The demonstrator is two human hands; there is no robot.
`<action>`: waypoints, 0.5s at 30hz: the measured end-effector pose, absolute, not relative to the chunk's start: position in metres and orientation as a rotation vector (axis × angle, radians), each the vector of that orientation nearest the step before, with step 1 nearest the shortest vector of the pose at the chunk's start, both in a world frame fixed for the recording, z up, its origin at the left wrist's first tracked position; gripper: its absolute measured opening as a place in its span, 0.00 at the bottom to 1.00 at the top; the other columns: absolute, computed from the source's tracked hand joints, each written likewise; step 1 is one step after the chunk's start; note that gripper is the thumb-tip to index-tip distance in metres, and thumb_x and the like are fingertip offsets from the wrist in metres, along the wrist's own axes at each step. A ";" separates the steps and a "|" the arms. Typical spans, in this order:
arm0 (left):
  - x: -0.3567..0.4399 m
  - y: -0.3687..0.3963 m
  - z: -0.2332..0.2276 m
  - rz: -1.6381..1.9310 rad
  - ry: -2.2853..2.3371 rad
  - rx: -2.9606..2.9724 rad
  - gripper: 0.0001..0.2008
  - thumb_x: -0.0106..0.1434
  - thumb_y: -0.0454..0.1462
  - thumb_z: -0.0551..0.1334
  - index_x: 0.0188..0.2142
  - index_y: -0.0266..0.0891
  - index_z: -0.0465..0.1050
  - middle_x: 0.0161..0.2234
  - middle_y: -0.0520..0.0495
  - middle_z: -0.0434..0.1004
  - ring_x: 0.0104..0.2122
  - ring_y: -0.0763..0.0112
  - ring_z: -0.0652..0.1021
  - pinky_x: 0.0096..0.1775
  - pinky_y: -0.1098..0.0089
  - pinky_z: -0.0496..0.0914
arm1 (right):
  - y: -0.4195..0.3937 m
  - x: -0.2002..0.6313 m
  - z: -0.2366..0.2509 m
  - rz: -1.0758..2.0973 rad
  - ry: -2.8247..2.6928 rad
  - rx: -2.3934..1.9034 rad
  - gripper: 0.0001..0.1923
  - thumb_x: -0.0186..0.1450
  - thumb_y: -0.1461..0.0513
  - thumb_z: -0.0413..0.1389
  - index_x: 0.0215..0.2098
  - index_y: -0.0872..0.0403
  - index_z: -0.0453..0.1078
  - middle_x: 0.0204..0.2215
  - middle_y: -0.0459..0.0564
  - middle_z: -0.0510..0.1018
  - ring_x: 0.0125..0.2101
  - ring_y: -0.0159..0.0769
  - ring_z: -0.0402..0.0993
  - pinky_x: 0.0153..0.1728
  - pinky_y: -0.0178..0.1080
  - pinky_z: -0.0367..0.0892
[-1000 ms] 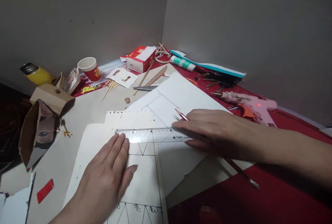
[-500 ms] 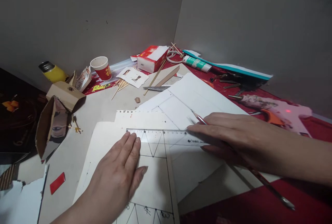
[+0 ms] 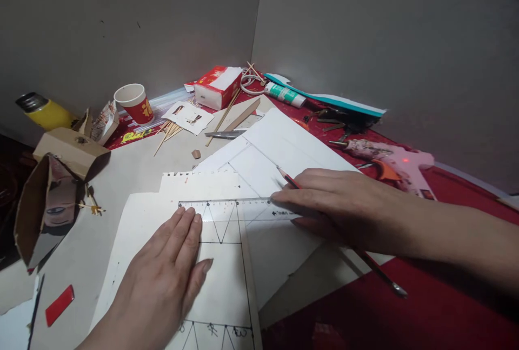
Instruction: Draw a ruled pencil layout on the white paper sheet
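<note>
A clear ruler lies across a cream sheet marked with inked zigzag lines, its right part over a white sheet with faint pencil lines. My left hand is spread flat, its fingertips pressing the ruler's left end. With my right hand I hold a red-and-dark pencil, tip pointing up and left, its metal end sticking out below the palm. The right fingers also rest on the ruler's right end; their undersides are hidden. Black dots sit along the ruler's upper edge.
Behind stand a paper cup, a red box and a yellow bottle. Scissors lie near thin sticks. A pink glue gun lies at right, cardboard pieces at left, and a red piece at lower left.
The whole view has shifted, so things appear further left. Both hands keep the same pose on the ruler, and the pencil stays in my right hand.
</note>
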State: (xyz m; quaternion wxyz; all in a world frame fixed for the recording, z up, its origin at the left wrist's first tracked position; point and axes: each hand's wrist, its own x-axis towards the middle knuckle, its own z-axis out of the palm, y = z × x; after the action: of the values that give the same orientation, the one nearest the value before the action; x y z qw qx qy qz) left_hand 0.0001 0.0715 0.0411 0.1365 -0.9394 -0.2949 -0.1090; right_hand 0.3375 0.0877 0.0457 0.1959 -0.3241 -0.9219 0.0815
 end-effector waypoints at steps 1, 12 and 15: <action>0.000 0.072 0.041 -0.310 -0.850 -2.719 0.24 0.74 0.40 0.51 0.58 0.19 0.70 0.56 0.25 0.76 0.55 0.43 0.79 0.47 0.48 0.81 | 0.087 0.337 0.046 0.229 -2.582 -0.913 0.13 0.72 0.65 0.53 0.54 0.55 0.69 0.33 0.51 0.75 0.33 0.38 0.71 0.32 0.38 0.65; 0.000 0.070 0.042 -0.288 -0.845 -2.713 0.23 0.74 0.39 0.51 0.57 0.19 0.70 0.56 0.26 0.76 0.55 0.44 0.79 0.48 0.50 0.80 | 0.088 0.342 0.036 0.301 -2.540 -0.880 0.19 0.70 0.66 0.54 0.59 0.52 0.67 0.34 0.50 0.75 0.33 0.37 0.71 0.32 0.37 0.65; 0.001 0.070 0.041 -0.279 -0.840 -2.715 0.23 0.74 0.38 0.52 0.57 0.19 0.70 0.56 0.26 0.76 0.55 0.43 0.78 0.49 0.49 0.80 | 0.085 0.339 0.042 0.316 -2.524 -0.946 0.18 0.70 0.65 0.54 0.58 0.50 0.69 0.32 0.49 0.76 0.32 0.37 0.72 0.31 0.38 0.66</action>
State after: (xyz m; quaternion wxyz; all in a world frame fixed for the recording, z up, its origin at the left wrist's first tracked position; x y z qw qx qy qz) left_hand 0.0009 0.0698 0.0414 0.1423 -0.9411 -0.2912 -0.0966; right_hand 0.3389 0.0851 0.0417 0.2123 -0.3408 -0.9087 0.1139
